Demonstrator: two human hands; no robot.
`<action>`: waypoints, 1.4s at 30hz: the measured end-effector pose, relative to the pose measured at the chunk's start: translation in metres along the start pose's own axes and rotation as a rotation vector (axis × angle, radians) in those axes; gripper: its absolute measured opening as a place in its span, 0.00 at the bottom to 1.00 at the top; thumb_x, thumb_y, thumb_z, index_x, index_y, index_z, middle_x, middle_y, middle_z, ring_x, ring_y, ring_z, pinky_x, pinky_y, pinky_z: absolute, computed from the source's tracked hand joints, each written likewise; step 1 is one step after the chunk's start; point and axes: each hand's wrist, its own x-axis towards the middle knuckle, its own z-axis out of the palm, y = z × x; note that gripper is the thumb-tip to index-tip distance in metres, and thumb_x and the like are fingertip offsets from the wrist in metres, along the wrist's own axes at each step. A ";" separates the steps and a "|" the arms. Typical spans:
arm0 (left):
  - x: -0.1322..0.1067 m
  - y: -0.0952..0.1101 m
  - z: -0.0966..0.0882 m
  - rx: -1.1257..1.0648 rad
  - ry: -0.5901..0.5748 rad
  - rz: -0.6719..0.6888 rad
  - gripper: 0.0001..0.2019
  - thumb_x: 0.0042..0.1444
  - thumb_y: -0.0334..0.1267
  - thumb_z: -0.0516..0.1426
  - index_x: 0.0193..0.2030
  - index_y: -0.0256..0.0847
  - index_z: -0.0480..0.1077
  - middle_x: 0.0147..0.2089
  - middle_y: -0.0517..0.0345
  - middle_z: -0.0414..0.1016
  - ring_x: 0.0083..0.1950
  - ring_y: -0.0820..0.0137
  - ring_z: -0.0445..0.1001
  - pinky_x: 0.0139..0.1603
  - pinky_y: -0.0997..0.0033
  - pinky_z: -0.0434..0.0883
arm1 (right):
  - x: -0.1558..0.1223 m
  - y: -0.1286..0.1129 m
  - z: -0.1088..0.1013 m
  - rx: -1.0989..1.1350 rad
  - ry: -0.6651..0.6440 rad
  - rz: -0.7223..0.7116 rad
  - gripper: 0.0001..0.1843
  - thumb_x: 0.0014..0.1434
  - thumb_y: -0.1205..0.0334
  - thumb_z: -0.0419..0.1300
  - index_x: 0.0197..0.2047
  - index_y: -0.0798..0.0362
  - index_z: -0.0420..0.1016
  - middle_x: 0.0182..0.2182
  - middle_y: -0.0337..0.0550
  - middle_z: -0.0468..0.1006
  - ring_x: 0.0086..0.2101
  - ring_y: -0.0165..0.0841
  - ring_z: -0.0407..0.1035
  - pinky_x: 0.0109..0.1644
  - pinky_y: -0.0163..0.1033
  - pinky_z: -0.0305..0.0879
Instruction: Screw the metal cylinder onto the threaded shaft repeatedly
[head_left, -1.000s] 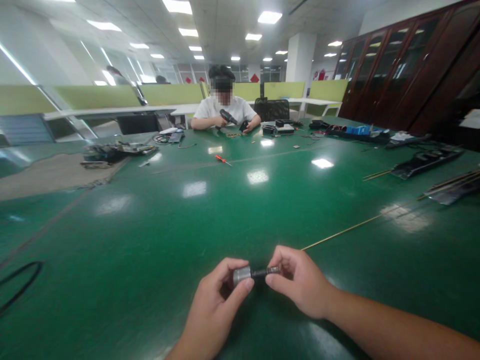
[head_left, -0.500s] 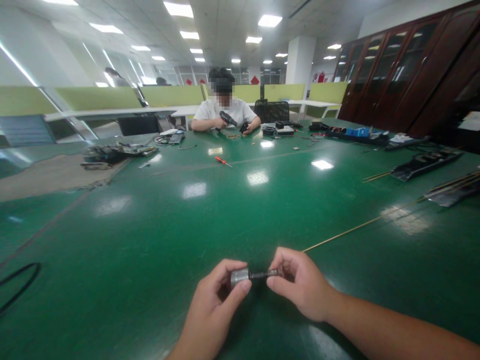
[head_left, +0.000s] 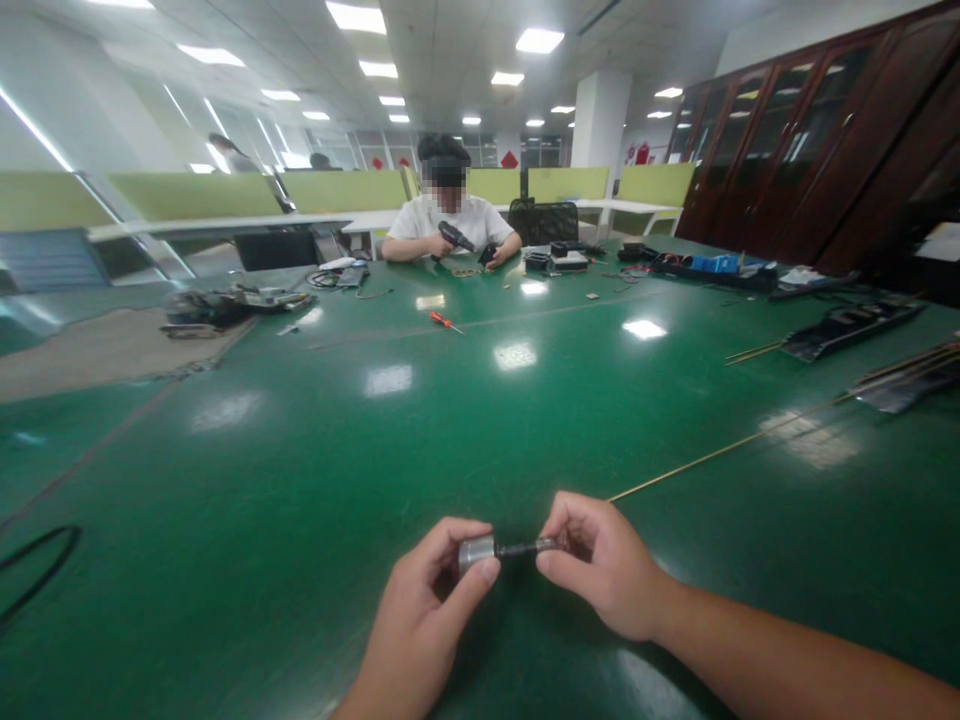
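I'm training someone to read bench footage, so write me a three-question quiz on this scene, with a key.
1. What does the left hand hold?
A) a coil of cable
B) a silver-coloured cylinder
C) a power drill

2. True or false: a thin dark part spans the gap from the cylinder to the fingers of the right hand.

3. Fill in the colour: the screwdriver lying on the green table has a ____ handle.

Key: 1 B; 2 true; 3 red.
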 end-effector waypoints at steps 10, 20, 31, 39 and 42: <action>-0.001 -0.004 0.000 -0.057 0.000 0.007 0.12 0.64 0.48 0.59 0.47 0.43 0.73 0.35 0.60 0.75 0.36 0.65 0.72 0.38 0.70 0.65 | -0.001 -0.002 -0.001 -0.004 -0.004 -0.009 0.09 0.55 0.61 0.66 0.32 0.51 0.68 0.23 0.33 0.67 0.25 0.29 0.60 0.30 0.34 0.55; -0.002 -0.005 -0.002 -0.103 -0.003 0.000 0.13 0.64 0.48 0.60 0.47 0.42 0.72 0.35 0.60 0.73 0.36 0.66 0.71 0.37 0.70 0.64 | -0.002 -0.004 0.001 -0.005 0.011 0.004 0.08 0.54 0.63 0.65 0.31 0.52 0.67 0.22 0.33 0.67 0.25 0.29 0.60 0.29 0.35 0.54; 0.000 -0.008 0.000 -0.120 0.012 0.014 0.13 0.64 0.49 0.60 0.47 0.42 0.73 0.35 0.60 0.74 0.35 0.67 0.71 0.36 0.71 0.64 | -0.001 -0.002 0.002 -0.010 0.035 -0.019 0.08 0.53 0.63 0.64 0.31 0.52 0.67 0.23 0.33 0.67 0.25 0.28 0.60 0.30 0.34 0.54; 0.000 -0.010 -0.001 -0.120 0.007 0.018 0.13 0.65 0.49 0.60 0.47 0.43 0.72 0.35 0.60 0.74 0.35 0.67 0.71 0.37 0.71 0.64 | -0.002 -0.002 0.001 -0.015 0.040 -0.024 0.07 0.53 0.63 0.64 0.31 0.52 0.68 0.23 0.33 0.67 0.25 0.28 0.60 0.30 0.35 0.55; 0.000 -0.010 -0.001 -0.126 0.010 0.022 0.13 0.65 0.49 0.60 0.47 0.43 0.72 0.35 0.60 0.74 0.35 0.68 0.71 0.37 0.72 0.64 | -0.002 -0.002 0.001 -0.016 0.044 -0.027 0.07 0.53 0.64 0.64 0.31 0.52 0.68 0.23 0.34 0.68 0.25 0.28 0.60 0.30 0.35 0.55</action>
